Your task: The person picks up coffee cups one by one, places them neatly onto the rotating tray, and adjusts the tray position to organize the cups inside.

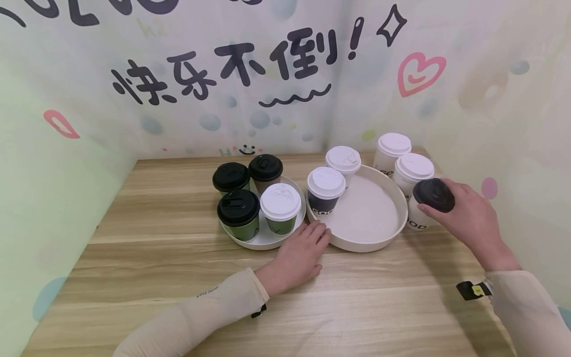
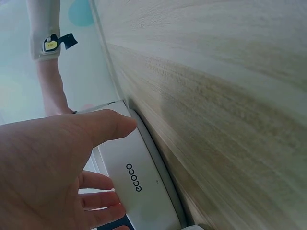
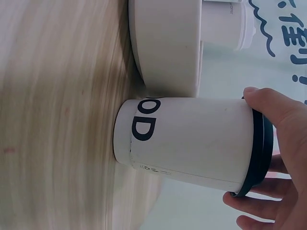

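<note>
My right hand [image 1: 475,218] grips a white paper coffee cup by its black lid [image 1: 433,194], thumb on one side and fingers on the other. In the right wrist view this cup [image 3: 192,139] stands upright with its base at the table, close beside the larger round tray [image 3: 165,48]. My left hand [image 1: 296,260] lies at the front left of that tray [image 1: 366,243], fingertips at its rim. The left wrist view shows the thumb stretched across in front of the lettered tray wall [image 2: 144,177]. Inside the tray's left side are a dark-sleeved cup [image 1: 325,201] and another white-lidded cup [image 1: 343,158].
A smaller round tray [image 1: 263,245] to the left holds several cups, including a green cup with a white lid [image 1: 280,206] and a green cup with a black lid [image 1: 238,208]. Two white-lidded cups [image 1: 394,144] stand behind the gripped one, near the right wall.
</note>
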Available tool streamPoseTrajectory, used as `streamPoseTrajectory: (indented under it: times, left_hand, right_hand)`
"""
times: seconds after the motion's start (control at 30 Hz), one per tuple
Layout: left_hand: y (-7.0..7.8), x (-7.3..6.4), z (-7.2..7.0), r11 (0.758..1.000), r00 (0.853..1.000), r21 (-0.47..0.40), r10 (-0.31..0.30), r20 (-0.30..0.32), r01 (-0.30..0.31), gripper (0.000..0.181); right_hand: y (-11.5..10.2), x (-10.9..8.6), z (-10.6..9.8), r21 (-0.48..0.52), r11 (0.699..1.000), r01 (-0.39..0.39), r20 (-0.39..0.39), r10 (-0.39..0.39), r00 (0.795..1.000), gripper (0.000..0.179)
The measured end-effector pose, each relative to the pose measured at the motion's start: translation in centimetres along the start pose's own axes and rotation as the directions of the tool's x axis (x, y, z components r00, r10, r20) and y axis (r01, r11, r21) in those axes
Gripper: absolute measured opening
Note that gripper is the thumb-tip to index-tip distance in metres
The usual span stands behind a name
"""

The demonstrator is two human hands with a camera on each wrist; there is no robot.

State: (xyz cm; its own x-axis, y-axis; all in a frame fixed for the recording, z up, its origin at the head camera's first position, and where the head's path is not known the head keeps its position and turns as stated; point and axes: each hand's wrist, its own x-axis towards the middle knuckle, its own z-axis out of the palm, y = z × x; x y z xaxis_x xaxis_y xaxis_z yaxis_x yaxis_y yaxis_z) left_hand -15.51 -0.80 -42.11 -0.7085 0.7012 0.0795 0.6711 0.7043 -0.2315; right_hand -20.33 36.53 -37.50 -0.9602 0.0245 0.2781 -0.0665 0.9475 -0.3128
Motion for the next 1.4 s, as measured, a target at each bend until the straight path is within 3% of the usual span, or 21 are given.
streamPoseTrajectory:
  times: [0.8,1.1,1.4]
  left_hand:
    - [0.0,-0.1,0.1,1.0,1.0,0.005,-0.002,-0.006,0.002,0.073]
    - [0.0,0.0,0.3,1.0,1.0,-0.012,-0.005,-0.019,0.005,0.072]
    - [0.0,-0.1,0.0,1.0,1.0,-0.013,-0.007,-0.003,0.007,0.074]
  right_hand:
    - [-1.4,-0.4,-1.9,0.007,1.0,0.013,-0.039,-0.013,0.999,0.081]
    - [-2.0,-0.3,-3.1,0.0,0.999,0.044,-0.106,-0.044,0.993,0.075]
    - [-4.0,-0.5,-4.7,0.005,0.994,0.109,-0.168,-0.106,0.98,0.071]
